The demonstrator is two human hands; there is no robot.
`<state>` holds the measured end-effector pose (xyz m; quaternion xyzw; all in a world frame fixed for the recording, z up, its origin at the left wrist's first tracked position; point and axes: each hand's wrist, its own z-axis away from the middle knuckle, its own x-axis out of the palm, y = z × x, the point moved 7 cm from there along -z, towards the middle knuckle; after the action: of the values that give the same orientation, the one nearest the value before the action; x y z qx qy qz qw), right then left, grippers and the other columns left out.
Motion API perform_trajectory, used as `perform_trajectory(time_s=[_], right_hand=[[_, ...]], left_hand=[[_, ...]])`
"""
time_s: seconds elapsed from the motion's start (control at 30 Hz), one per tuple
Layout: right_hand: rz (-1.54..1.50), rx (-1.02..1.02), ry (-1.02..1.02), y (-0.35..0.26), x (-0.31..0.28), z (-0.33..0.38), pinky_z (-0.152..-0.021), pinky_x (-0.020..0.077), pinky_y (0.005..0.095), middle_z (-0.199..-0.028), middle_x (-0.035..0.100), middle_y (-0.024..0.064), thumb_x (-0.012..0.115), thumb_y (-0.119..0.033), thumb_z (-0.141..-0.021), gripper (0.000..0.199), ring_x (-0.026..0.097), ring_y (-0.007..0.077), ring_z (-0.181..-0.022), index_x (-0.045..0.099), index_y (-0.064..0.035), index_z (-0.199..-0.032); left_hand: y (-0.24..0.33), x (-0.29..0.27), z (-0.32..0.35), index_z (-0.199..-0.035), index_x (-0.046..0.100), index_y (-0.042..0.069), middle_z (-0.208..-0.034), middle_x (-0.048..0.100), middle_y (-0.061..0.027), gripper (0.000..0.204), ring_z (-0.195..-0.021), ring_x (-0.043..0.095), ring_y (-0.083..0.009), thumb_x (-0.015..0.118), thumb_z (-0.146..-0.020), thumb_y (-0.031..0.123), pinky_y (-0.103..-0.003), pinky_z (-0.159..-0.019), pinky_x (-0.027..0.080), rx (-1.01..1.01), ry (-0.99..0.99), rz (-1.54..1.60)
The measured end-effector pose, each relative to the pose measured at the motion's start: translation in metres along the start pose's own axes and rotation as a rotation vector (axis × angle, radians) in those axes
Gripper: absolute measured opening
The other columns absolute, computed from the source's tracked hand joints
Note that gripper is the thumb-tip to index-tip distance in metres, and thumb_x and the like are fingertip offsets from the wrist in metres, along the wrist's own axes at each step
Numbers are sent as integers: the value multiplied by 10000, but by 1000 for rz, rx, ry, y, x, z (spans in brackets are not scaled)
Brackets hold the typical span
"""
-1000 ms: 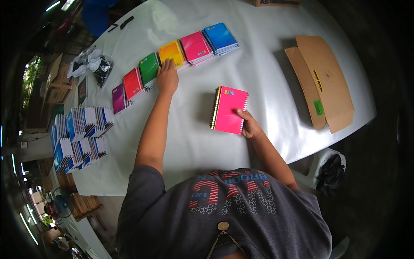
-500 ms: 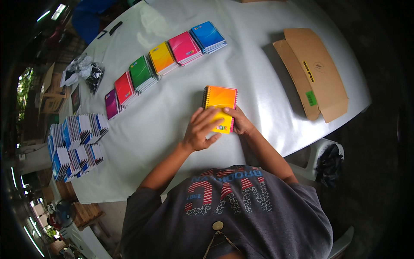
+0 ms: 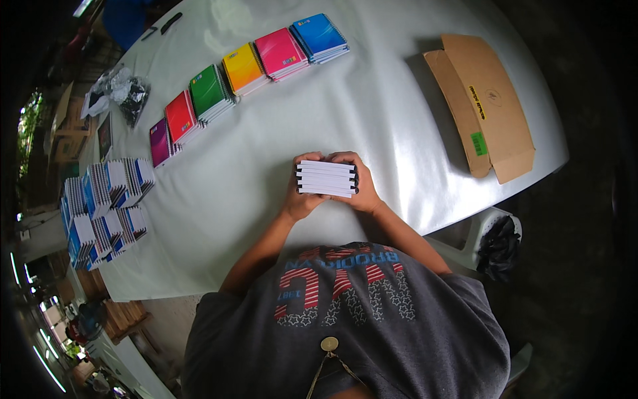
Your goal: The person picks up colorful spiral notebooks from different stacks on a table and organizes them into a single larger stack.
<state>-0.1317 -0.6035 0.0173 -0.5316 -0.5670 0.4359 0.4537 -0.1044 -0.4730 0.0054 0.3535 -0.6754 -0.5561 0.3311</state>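
Note:
A stack of several spiral notebooks (image 3: 325, 178) stands on end between my hands, its white page edges facing up. My left hand (image 3: 300, 196) is wrapped round the left side of the stack. On the other side my right hand (image 3: 362, 183) grips it, fingers curling over the far edge. The covers of the held notebooks are hidden from this angle. Ahead runs a diagonal row of notebook piles: purple (image 3: 159, 141), red (image 3: 181, 116), green (image 3: 211, 92), yellow (image 3: 243, 68), pink (image 3: 281, 51) and blue (image 3: 319, 36).
Upright bundles of blue-and-white notebooks (image 3: 106, 206) crowd the table's left edge. Crumpled plastic wrapping (image 3: 129, 96) lies beyond them. A flattened brown carton (image 3: 492, 110) rests on the right of the white-covered table (image 3: 385, 100). A white chair (image 3: 482, 233) with a black bag stands beside the table.
The notebook stack has been tipped up, so page edges show instead of the orange-yellow cover. My left hand has moved from the cover to the stack's side. The view has shifted slightly.

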Motion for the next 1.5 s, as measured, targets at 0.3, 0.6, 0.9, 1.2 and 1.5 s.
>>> perform_trajectory(time_s=[0.3,0.6,0.9,1.2,1.5], right_hand=[[-312,317,-25,-10,-16,-13,-895,445,315,-1106,568,121,734,-127,-712,582,563,196,-1001,438,17,-1193],[-906,544,97,41,-35,-7,-808,522,357,-1102,571,125,624,-207,-791,527,610,224,-959,403,-8,-1226],[-996,570,25,36,-29,-9,-823,523,367,-1124,572,133,637,-185,-795,542,616,246,-973,382,-14,-1243],[-961,581,16,39,-33,-6,-850,502,369,-1144,553,122,629,-189,-796,541,585,228,-1018,384,-27,-1250],[-887,544,77,45,-37,-8,-882,483,391,-1156,542,107,659,-285,-813,575,561,226,-1055,380,-44,-1253]], left_hand=[[25,4,-22,-1151,514,19,-1058,598,-104,500,-970,567,-202,742,-743,194,-325,-858,450,-255,-193,-112],[70,-22,-158,-1078,543,59,-1001,626,-109,375,-942,594,-276,609,-832,335,-384,-788,471,-116,-25,-965],[48,-24,-245,-1188,516,69,-1194,526,-125,420,-1094,503,-304,618,-812,226,-394,-898,429,103,57,-1160],[38,-127,-184,-1299,405,87,-1328,395,-161,620,-1250,335,-343,657,-746,208,-483,-1025,263,83,518,-1368],[69,-161,-94,-1167,552,19,-1164,582,-127,362,-1125,510,-281,546,-817,110,-416,-981,329,98,568,-1392]])
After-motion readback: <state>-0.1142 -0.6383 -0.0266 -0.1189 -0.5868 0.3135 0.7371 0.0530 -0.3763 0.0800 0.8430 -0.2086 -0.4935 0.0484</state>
